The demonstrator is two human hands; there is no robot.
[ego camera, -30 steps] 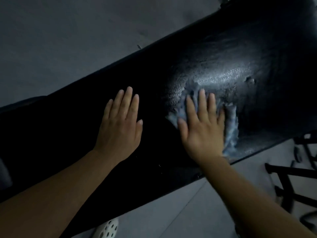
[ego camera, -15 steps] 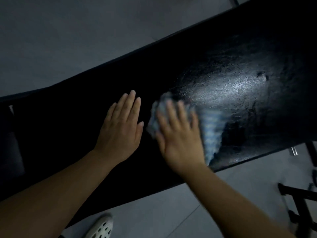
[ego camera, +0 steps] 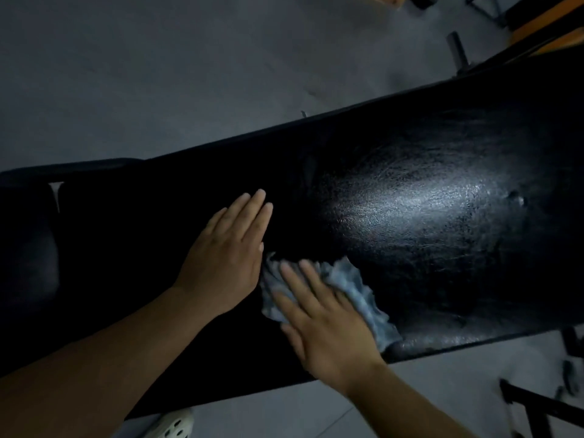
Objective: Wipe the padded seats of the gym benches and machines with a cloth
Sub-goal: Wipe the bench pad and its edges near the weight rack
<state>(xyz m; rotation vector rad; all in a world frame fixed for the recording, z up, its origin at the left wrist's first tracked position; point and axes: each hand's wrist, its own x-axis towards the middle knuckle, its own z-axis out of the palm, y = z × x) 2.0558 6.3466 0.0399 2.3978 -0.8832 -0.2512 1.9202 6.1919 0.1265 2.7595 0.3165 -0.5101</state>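
A long black padded bench (ego camera: pixel 410 216) runs across the view from lower left to upper right, with a shiny patch on its right half. My right hand (ego camera: pixel 325 320) lies flat with straight fingers on a crumpled light blue cloth (ego camera: pixel 357 292), pressing it onto the pad near the bench's front edge. My left hand (ego camera: pixel 227 254) rests flat on the bare pad just left of the cloth, fingers straight and together.
Grey floor (ego camera: pixel 158 74) lies beyond and in front of the bench. A second dark pad (ego camera: pixel 25 241) adjoins at the left. Black metal frame parts (ego camera: pixel 537 406) stand at the lower right, orange equipment (ego camera: pixel 543 23) at the top right. A white perforated shoe (ego camera: pixel 177 426) shows below.
My right hand has slid the cloth leftward and toward the front edge, ending beside my left hand. My left hand has stayed on the pad. The view has shifted.
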